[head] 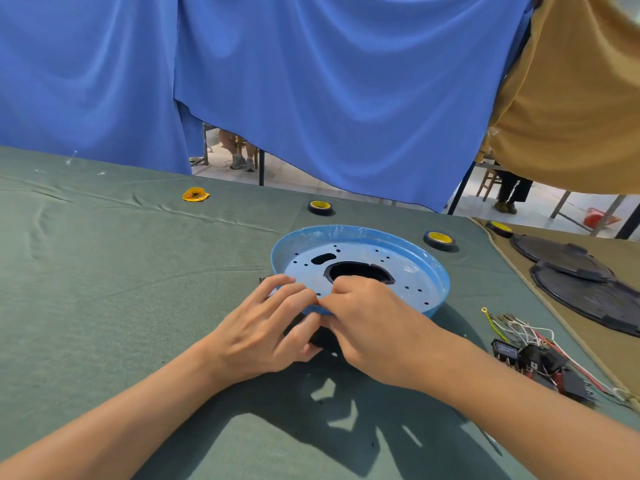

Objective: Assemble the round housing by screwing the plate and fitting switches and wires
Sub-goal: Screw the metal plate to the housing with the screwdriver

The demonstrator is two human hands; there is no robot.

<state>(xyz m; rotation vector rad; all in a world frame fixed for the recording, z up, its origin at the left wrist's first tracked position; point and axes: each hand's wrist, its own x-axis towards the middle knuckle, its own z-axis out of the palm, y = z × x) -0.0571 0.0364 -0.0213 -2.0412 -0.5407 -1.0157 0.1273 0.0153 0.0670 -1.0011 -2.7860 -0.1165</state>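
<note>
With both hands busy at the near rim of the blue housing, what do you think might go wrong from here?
The blue housing rests on the cloth; pressure from the left hand and right hand at its near rim may tip or slide it. The black part they work on is mostly hidden and may seat crooked. The switches and wires lie near the right forearm and could be snagged.

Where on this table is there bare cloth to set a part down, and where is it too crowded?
Widest bare green cloth lies left of the blue housing, nearer than the yellow scrap. A smaller patch lies between the forearms. Crowded: right of the housing, with switches and wires, tape rolls and black plates.
</note>
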